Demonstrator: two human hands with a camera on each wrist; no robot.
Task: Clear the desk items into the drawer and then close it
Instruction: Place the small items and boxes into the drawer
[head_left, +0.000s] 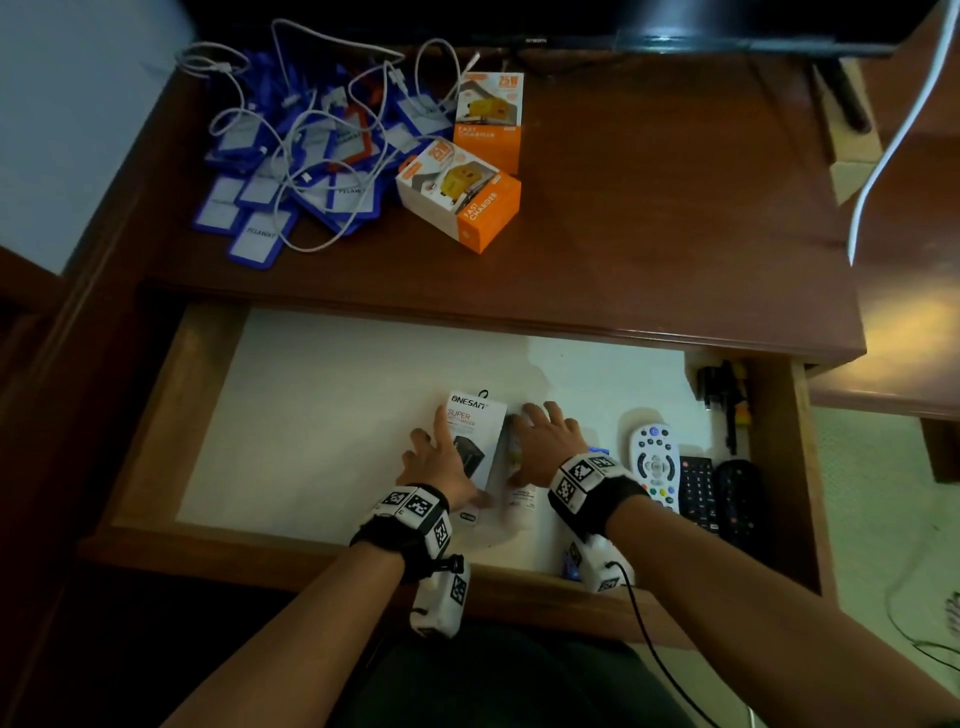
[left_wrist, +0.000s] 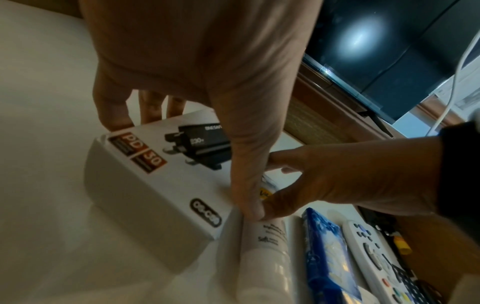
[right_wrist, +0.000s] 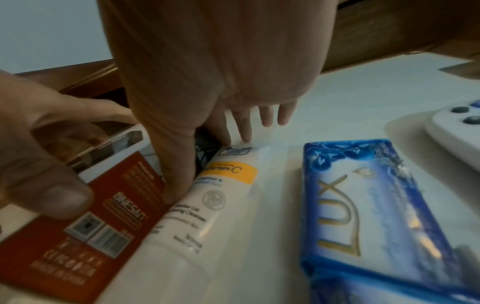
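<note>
In the open drawer (head_left: 171, 415) my left hand (head_left: 436, 457) grips a white ONESAM charger box (head_left: 478, 426), thumb (left_wrist: 246, 185) along its right edge and fingers curled at its far left edge. The box (left_wrist: 155, 185) is tilted, its red back (right_wrist: 78, 226) facing the right wrist. My right hand (head_left: 540, 447) lies over a white tube (head_left: 521, 506) beside the box. Its thumb (right_wrist: 176, 181) sits wedged between box and tube (right_wrist: 207, 205), and its fingers (right_wrist: 267, 115) reach straight to the drawer floor. Two orange charger boxes (head_left: 462, 195) and a heap of blue badges (head_left: 291, 156) with white cables lie on the desk.
A blue soap bar (right_wrist: 363, 205) lies right of the tube, then a white remote (head_left: 655, 462) and two black remotes (head_left: 698, 488). A dark plug sits in the drawer's back right corner (head_left: 722, 389). The drawer's left half shows bare white liner (head_left: 311, 415). A TV stands at the desk's back.
</note>
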